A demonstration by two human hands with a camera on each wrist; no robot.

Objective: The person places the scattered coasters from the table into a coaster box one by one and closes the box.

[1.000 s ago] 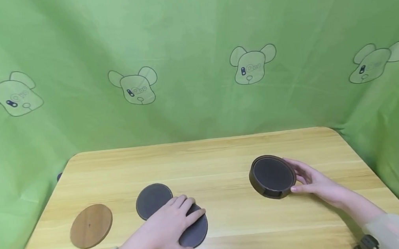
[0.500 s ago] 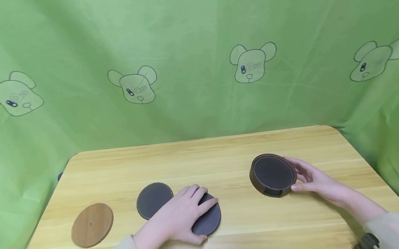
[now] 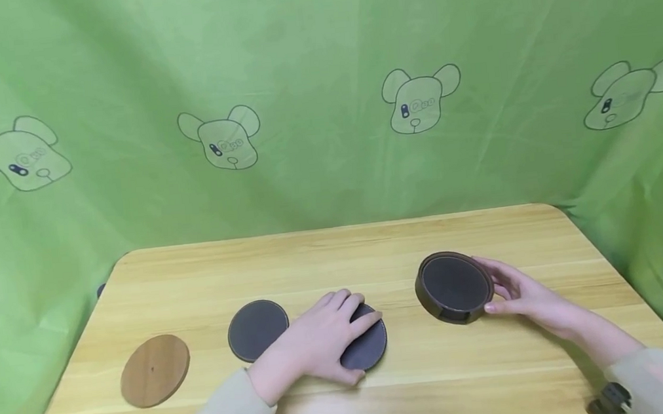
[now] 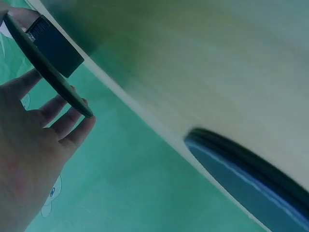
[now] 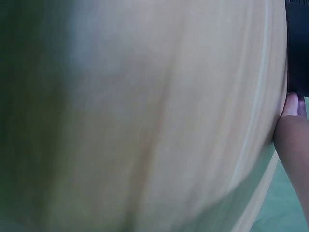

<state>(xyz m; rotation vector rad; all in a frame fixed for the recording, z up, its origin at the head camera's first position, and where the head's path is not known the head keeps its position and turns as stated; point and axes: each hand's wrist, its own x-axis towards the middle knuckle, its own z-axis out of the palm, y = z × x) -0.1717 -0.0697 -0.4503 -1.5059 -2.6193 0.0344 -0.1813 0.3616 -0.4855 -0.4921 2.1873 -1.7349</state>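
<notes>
My left hand (image 3: 322,339) grips a round black coaster (image 3: 369,347) by its edges, fingers on the far side and thumb at the near side. In the left wrist view this coaster (image 4: 54,79) is edge-on and held off the table. On the right, my right hand (image 3: 523,297) holds the side of a round dark coaster holder (image 3: 431,305), thumb in front and fingers behind. A black disc, seemingly a coaster (image 3: 455,281), lies inside its rim. In the right wrist view only part of the holder (image 5: 298,53) and my hand (image 5: 291,108) shows.
Another black coaster (image 3: 257,330) lies flat on the table, left of my left hand. Farther left is a brown wooden disc (image 3: 155,371) with a small dark centre mark. Green curtain (image 3: 328,168) surrounds the wooden table (image 3: 312,261).
My left hand has moved right and slightly away from me with the black coaster, closer to the holder. My right hand and the holder stay in place.
</notes>
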